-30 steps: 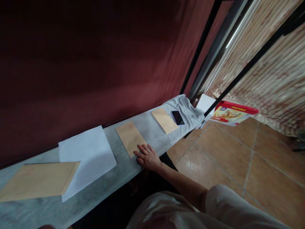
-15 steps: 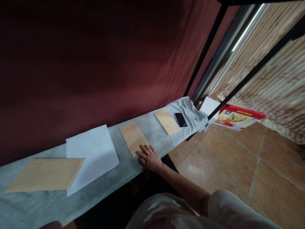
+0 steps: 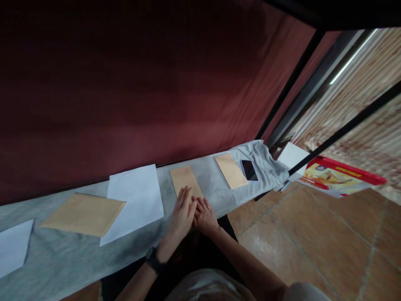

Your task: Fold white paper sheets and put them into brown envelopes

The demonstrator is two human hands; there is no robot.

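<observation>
A tan envelope (image 3: 184,176) lies flat on the grey cloth, in front of me. My left hand (image 3: 182,211), with a dark watch on its wrist, is over the envelope's near part, fingers extended. Beside it, my right hand (image 3: 205,216) rests at the envelope's near right corner with its fingers spread. The two hands touch or overlap slightly. To the right lies another tan envelope (image 3: 231,171), with a dark-screened phone (image 3: 249,170) next to it. Leftward, a larger tan envelope (image 3: 83,213) overlaps a white sheet (image 3: 136,200).
The long narrow surface under grey cloth (image 3: 69,261) runs along a dark red wall (image 3: 156,138). Another white sheet (image 3: 14,248) lies at far left. Black frame bars (image 3: 291,83) rise at right, near a red and yellow box (image 3: 341,175) on the tiled floor.
My left hand has come in from the lower left onto the middle envelope, beside my right hand. My right hand remains at its near corner. The view has shifted, showing another sheet at left.
</observation>
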